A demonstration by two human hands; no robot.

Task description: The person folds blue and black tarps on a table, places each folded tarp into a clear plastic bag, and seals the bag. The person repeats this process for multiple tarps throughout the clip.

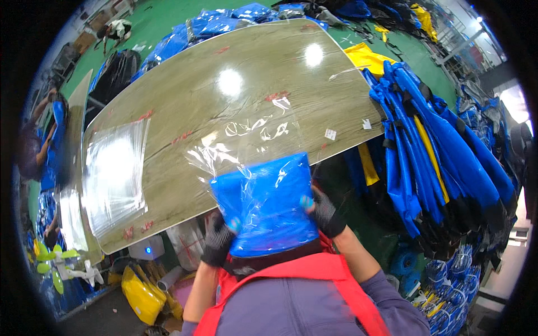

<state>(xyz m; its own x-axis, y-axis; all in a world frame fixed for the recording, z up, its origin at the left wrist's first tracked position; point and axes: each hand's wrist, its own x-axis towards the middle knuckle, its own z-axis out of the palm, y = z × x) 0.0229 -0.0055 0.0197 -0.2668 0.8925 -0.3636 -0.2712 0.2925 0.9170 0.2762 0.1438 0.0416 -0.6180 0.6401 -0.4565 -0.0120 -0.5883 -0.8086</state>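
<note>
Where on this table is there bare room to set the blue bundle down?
Bare room: the glossy wooden tabletop, from the stack of clear plastic bags to the far right edge. Crowded: the near edge, where both hands hold the clear-bagged blue fabric bundle.

head cam | fisheye, looks down and forward | close over table (185,106) near edge

wooden table (235,117) with plastic bags laid on it

a glossy wood-grain top is seen, marked with red smears and two bright light reflections. a stack of clear bags (115,176) is laid flat near its left end. a loose clear bag (246,140) is spread toward the near edge. two small white tags (330,134) are stuck at the right.
</note>
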